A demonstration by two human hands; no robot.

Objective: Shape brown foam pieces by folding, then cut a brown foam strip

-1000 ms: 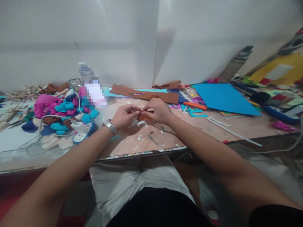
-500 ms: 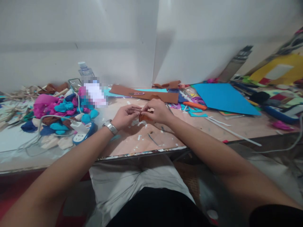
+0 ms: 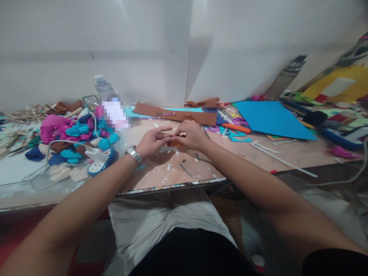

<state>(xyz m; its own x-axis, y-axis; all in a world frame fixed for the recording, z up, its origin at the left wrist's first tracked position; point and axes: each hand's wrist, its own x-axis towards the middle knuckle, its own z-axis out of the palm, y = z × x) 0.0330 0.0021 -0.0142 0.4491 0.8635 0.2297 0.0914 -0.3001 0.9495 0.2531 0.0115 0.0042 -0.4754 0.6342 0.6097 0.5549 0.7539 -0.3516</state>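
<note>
A small brown piece (image 3: 177,143), paper-like, is between my two hands above the table's middle. My left hand (image 3: 153,142), with a metal watch on the wrist, pinches its left end between thumb and fingers. My right hand (image 3: 193,135) has its thumb and forefinger closed on the piece from the right. The fingertips of both hands nearly meet, and they partly hide the piece. Behind them lies a long brown strip (image 3: 184,116) with a small pink-handled cutter (image 3: 165,114) on top.
Crumpled coloured paper (image 3: 56,128), a power strip (image 3: 99,164) with cables and a bottle (image 3: 103,86) are on the left. A blue sheet (image 3: 273,119), an orange cutter (image 3: 237,128) and white strips (image 3: 284,159) lie right. The table's front edge (image 3: 172,186) runs below my hands.
The fingers of my left hand have straightened slightly. The brown piece has turned between the fingertips and hangs down less. My right hand has barely moved.
</note>
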